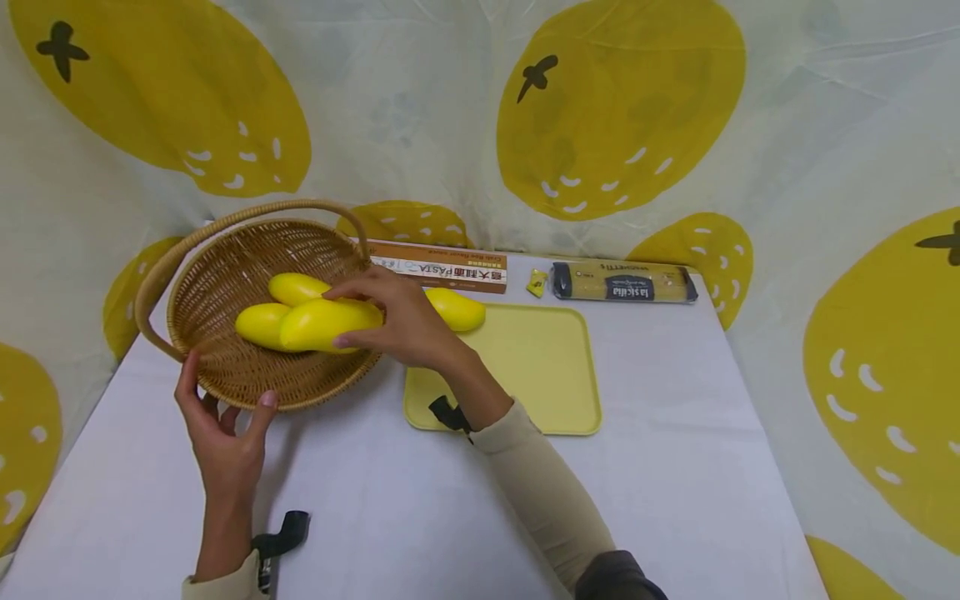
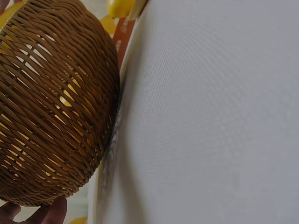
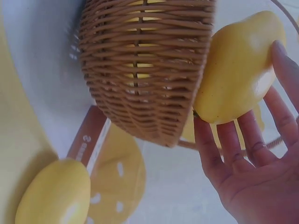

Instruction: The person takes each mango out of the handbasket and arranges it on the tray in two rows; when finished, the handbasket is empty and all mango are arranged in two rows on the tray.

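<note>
My left hand [image 1: 225, 446] grips the near left rim of a wicker basket [image 1: 225, 367], which tilts toward me; fingertips show against its weave [image 2: 56, 107] in the left wrist view. My right hand [image 1: 412, 321] holds a yellow mango [image 1: 326, 325] at the basket's right rim, with thumb and fingers around it [image 3: 238, 70]. Two more mangoes, one farther back [image 1: 294, 288] and one at the left [image 1: 260, 325], lie inside the basket. Another mango [image 1: 459, 310] rests at the back left corner of a pale yellow tray [image 1: 540, 375], partly behind my right hand.
Along the table's back edge lie a pasta box [image 1: 457, 271], a small yellow packet [image 1: 537, 282] and a spaghetti pack [image 1: 624, 282]. A lemon-printed cloth [image 1: 420, 108] hangs behind. The basket's tall handle [image 1: 157, 275] arches over its left and back sides.
</note>
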